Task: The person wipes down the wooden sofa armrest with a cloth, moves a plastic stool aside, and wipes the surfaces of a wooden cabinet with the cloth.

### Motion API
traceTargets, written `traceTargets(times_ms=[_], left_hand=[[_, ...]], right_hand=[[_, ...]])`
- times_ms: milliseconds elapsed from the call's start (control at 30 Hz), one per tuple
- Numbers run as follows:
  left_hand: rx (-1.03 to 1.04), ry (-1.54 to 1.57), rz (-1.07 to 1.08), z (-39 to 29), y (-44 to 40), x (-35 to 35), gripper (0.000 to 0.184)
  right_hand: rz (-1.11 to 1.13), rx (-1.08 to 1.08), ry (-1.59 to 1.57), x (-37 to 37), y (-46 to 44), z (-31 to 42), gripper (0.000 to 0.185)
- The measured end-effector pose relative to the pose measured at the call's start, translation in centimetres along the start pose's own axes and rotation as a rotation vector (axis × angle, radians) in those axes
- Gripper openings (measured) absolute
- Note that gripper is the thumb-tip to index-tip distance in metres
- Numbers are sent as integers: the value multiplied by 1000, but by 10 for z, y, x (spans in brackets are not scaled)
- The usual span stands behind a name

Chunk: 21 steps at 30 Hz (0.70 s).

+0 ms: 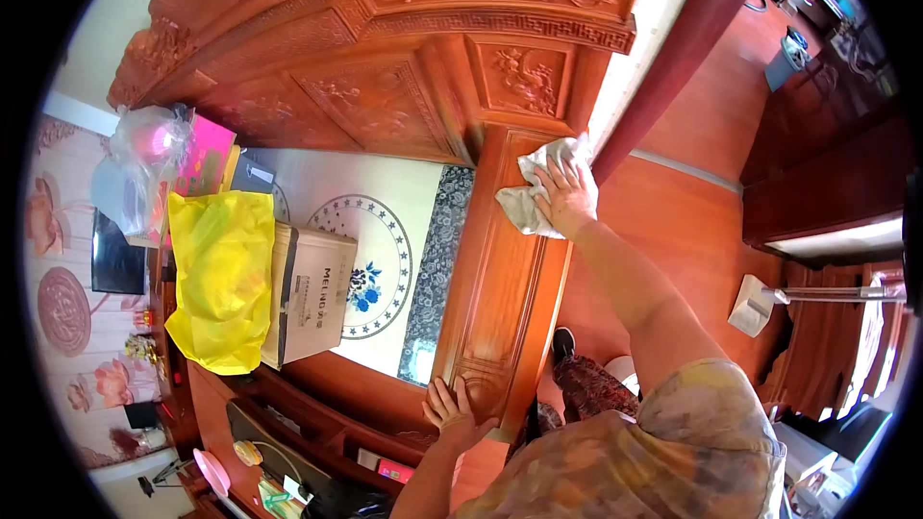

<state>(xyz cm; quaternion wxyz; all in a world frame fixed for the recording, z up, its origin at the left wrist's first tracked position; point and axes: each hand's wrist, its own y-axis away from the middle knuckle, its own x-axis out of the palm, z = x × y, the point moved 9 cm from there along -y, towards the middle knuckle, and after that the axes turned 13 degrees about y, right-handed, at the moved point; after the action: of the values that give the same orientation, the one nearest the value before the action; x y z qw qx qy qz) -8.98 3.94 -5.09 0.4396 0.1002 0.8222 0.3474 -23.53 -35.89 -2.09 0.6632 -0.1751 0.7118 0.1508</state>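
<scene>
My right hand (565,194) presses a crumpled whitish cloth (529,210) onto the end of the wooden armrest (502,279), beside the carved backrest (385,106). Some fingers lie spread over the cloth, and its folds stick out around them. Closer to my body, my left hand (459,416) rests on the near end of the same wooden armrest. Its fingers are apart and nothing is in them. A mat with a blue flower and star pattern (385,269) covers the seat next to the armrest.
A cardboard box (317,298), a yellow bag (221,279) and a pink box (207,156) stand on the seat to the left. A dark wooden post (683,48) rises at right. Beyond are a blue bin (786,62) and a dark cabinet (827,154).
</scene>
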Motion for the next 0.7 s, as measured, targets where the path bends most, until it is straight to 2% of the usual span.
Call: traceTargets(times_ms=[133,300,467,533,567,700], left_hand=[[-31,-23,21,2,1,3,117],[-48,-55,25,6,0,5,119],[-44,-45,-6,9,-2,5,119],[-56,-32,-5,8,2,4,119],[-64,-8,-9,6,2,2,120],[-9,-5,-75,3,2,0,119]], right_hand=[[22,-282,1,5,-47,17,50],[4,-425,-41,17,-97,52,49],[27,-417,-178,14,-92,43,50],[66,-239,-214,6,-78,24,50],[-29,-234,-251,12,-71,12,50],[31,-222,-159,5,-30,-27,50]])
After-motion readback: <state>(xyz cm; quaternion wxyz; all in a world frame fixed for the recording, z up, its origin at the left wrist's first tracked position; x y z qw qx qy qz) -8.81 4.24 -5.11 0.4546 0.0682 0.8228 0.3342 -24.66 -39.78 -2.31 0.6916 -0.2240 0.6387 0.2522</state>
